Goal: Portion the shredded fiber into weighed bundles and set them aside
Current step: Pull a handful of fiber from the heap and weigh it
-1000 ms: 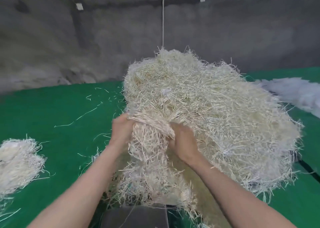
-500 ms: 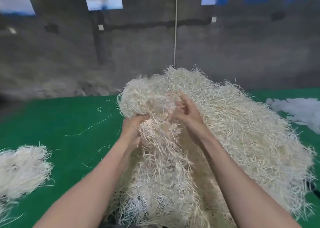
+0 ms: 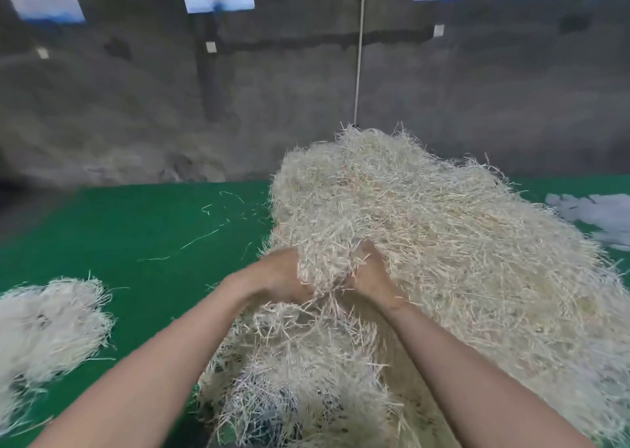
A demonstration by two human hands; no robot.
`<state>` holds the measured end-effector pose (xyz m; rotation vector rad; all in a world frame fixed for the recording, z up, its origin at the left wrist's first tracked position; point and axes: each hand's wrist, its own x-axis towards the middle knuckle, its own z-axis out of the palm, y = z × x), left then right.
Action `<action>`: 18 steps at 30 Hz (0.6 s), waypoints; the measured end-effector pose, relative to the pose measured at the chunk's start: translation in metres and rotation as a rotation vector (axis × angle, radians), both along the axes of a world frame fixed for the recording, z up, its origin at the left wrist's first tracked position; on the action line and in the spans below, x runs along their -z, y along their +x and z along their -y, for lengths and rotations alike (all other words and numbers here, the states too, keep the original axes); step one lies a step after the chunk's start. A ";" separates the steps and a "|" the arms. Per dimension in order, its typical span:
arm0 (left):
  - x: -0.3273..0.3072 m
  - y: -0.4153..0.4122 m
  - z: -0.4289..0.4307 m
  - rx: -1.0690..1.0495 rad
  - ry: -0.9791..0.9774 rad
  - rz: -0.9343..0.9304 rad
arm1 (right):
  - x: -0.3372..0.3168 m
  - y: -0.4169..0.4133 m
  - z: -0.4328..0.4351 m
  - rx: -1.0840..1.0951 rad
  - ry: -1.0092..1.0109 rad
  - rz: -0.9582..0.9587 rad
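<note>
My left hand and right hand clutched a clump of shredded fiber, fingers buried in it, at the near-left flank of the heap on the green table. It looked light, springy and prone to shedding, so I judged a deep grab safest.
</note>
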<state>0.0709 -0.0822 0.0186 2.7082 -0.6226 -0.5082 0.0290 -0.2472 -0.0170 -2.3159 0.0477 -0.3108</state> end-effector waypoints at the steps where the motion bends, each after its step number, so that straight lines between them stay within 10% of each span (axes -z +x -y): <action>1: 0.005 0.005 -0.003 -0.031 0.060 0.163 | 0.003 0.001 0.002 -0.013 -0.133 -0.022; 5: 0.004 0.021 -0.028 -0.262 0.171 0.562 | 0.025 -0.005 0.018 -0.049 -0.561 -0.020; 12: -0.004 0.033 -0.087 -0.534 0.082 0.678 | 0.037 -0.028 0.053 0.004 -0.593 -0.294; 18: -0.006 0.010 -0.063 -0.173 -0.001 0.967 | -0.074 -0.028 -0.009 -0.110 -0.103 0.360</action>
